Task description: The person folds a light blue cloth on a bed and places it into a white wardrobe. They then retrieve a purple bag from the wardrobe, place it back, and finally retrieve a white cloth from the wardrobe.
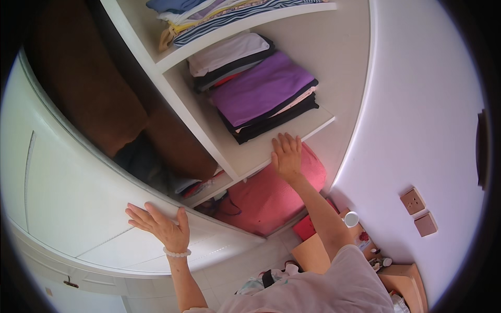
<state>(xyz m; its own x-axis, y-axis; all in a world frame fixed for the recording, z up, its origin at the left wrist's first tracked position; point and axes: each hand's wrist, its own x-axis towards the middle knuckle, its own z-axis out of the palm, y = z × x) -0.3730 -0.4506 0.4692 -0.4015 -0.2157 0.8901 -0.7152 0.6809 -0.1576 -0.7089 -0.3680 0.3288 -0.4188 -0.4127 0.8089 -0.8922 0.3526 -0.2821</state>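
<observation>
My right hand rests with its fingers on the front edge of a white wardrobe shelf, holding nothing. Behind its fingertips lies a stack of folded clothes with a purple garment on top and black and pink ones below. A second stack, topped by a pale folded garment, sits further back. My left hand, with a white beaded bracelet on the wrist, is spread at the white sliding door; whether it touches the panel is unclear. Under the shelf is a large pink fabric bundle.
An upper shelf carries more folded clothes. Dark brown garments hang in the left compartment. At the lower right, a white mug and small items stand near the wall, below a socket and a switch plate.
</observation>
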